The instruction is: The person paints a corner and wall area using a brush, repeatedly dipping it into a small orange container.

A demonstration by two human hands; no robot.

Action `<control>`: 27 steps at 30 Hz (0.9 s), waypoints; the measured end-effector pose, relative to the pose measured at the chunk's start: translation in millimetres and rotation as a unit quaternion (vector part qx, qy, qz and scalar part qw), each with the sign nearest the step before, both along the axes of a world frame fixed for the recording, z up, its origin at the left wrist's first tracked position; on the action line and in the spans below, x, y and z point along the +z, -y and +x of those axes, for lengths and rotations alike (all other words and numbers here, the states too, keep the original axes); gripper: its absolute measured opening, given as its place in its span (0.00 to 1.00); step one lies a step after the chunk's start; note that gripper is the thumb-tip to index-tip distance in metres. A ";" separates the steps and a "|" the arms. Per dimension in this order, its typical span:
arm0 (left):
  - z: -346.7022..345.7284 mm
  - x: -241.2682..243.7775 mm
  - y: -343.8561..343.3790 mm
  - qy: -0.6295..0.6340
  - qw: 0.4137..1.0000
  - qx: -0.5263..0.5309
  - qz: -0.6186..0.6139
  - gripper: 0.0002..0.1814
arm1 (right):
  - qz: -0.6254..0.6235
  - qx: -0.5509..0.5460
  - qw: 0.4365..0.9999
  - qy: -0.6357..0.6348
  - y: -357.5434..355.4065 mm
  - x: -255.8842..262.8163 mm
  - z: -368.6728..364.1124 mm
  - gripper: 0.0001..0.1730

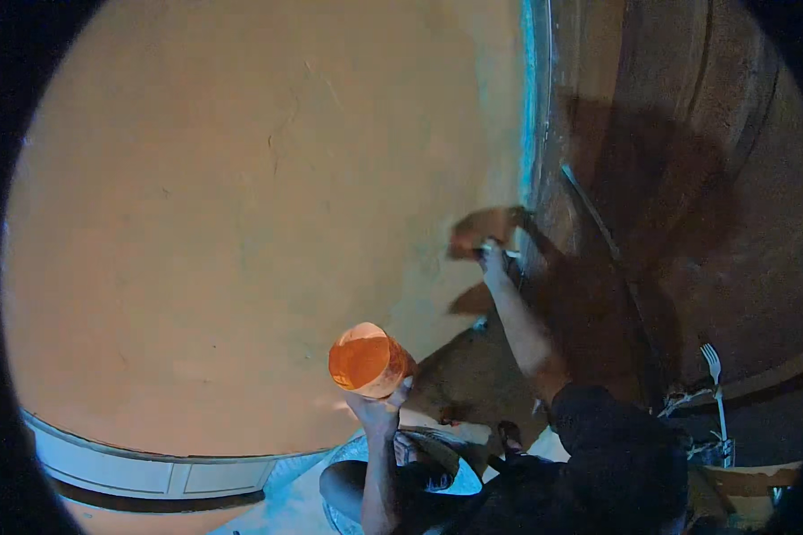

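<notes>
My left hand (378, 408) grips a round paint pot (396, 366) from below, near the bottom middle. The pot tilts a little, and orange paint (360, 361) lies inside it. Farther up, my right hand (494, 262) is closed around a small tool (510, 253), probably a paintbrush, though its shape is blurred. That hand is by the edge of the tan wall (254, 221), where a bright blue strip (527, 107) runs along the border. The shadow of the hand and tool falls across the wall and the brown surface beside it.
A brown, streaked surface (662, 60) takes up the right side. A pale fork (712, 364) stands upright at the lower right. White panelling (114, 461) curves along the lower left. Pale sheeting (274, 505) lies near my legs.
</notes>
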State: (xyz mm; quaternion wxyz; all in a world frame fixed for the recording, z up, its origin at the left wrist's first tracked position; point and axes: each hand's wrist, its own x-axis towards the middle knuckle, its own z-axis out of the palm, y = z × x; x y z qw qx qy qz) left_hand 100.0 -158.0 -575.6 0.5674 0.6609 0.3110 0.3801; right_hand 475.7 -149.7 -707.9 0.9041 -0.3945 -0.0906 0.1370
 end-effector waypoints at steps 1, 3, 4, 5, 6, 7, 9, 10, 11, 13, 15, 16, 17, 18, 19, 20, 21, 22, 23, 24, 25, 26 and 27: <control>2.4 0.1 2.9 0.024 0.999 0.011 0.022 0.41 | -0.034 -0.023 0.999 -0.031 0.3 -6.5 -6.8 0.18; 7.0 -0.5 2.9 0.052 0.998 0.018 0.042 0.36 | -0.130 -0.084 0.987 -0.043 -2.4 11.4 10.4 0.19; 7.5 -4.3 1.0 0.044 0.999 0.001 0.028 0.36 | -0.191 -0.110 0.975 -0.011 -9.0 45.6 24.6 0.20; 7.9 -8.6 -0.5 0.034 0.999 -0.016 0.012 0.35 | -0.255 -0.135 0.957 0.032 -15.4 93.7 42.5 0.21; -2.6 -7.4 -2.5 0.026 1.000 0.000 0.013 0.35 | -0.258 -0.125 0.955 0.073 -31.0 141.8 42.2 0.22; -9.1 -11.2 -5.5 0.008 1.000 0.003 -0.001 0.35 | -0.241 -0.114 0.957 0.114 -36.8 186.8 39.1 0.22; -13.7 -10.0 -6.6 -0.005 1.000 0.008 -0.014 0.35 | -0.062 -0.015 0.980 0.191 -25.2 280.9 10.4 0.18; -11.2 -4.4 -3.6 0.008 1.000 0.017 -0.005 0.34 | 0.038 -0.018 0.974 0.224 -15.7 315.0 -12.4 0.16; 6.1 -8.9 -0.6 0.029 1.000 0.003 -0.004 0.33 | 0.025 -0.039 0.971 0.236 -1.4 313.4 0.3 0.16; 10.2 -10.0 -2.1 0.037 0.999 -0.005 0.010 0.33 | 0.162 -0.044 0.938 0.304 -7.2 292.8 10.3 0.15; 8.5 -8.4 -2.2 0.044 0.999 -0.009 0.024 0.33 | 0.140 0.043 0.961 0.233 -22.3 208.3 15.9 0.15; 8.3 -6.2 1.0 0.027 1.000 0.010 0.005 0.33 | 0.138 0.063 0.980 0.127 -27.0 155.4 10.2 0.14; 3.7 -4.6 0.5 0.018 0.999 0.028 -0.001 0.33 | 0.184 0.116 0.973 0.083 -27.4 98.0 -1.6 0.13; 5.2 -3.4 1.3 0.016 0.999 0.033 -0.010 0.33 | 0.170 0.113 0.978 0.050 -17.5 42.9 -7.8 0.14; 1.3 -5.3 0.4 -0.007 0.999 0.034 -0.018 0.33 | 0.150 0.100 0.984 0.003 -11.8 -4.3 -23.5 0.14; 1.3 -6.4 -0.3 -0.029 0.999 0.034 -0.025 0.34 | 0.110 0.071 0.991 -0.035 -5.1 -46.0 -33.8 0.15; -1.4 -5.7 -0.9 -0.038 0.998 0.046 -0.019 0.34 | 0.081 0.057 0.992 -0.078 -7.8 -76.8 -52.0 0.15; -1.2 -7.4 3.0 -0.027 0.998 0.060 -0.015 0.35 | 0.047 0.030 0.993 -0.105 -4.1 -92.8 -58.6 0.16; -2.1 -10.0 4.7 -0.016 0.997 0.074 -0.010 0.36 | 0.021 0.004 0.993 -0.116 -4.5 -104.3 -55.9 0.16; -6.0 -19.9 1.8 -0.045 0.997 0.069 -0.010 0.44 | -0.001 -0.015 0.993 -0.115 -9.6 -103.6 -52.0 0.17; -5.5 -20.1 0.4 -0.051 0.996 0.066 -0.016 0.44 | -0.028 -0.038 0.994 -0.101 -11.7 -98.5 -40.9 0.17; -3.7 -17.8 -0.2 -0.063 0.996 0.057 -0.013 0.45 | -0.050 -0.054 0.994 -0.076 -15.9 -82.3 -30.2 0.18; -1.9 -15.2 0.3 -0.074 0.996 0.046 -0.010 0.45 | -0.064 -0.062 0.995 -0.044 -19.2 -53.9 -20.1 0.18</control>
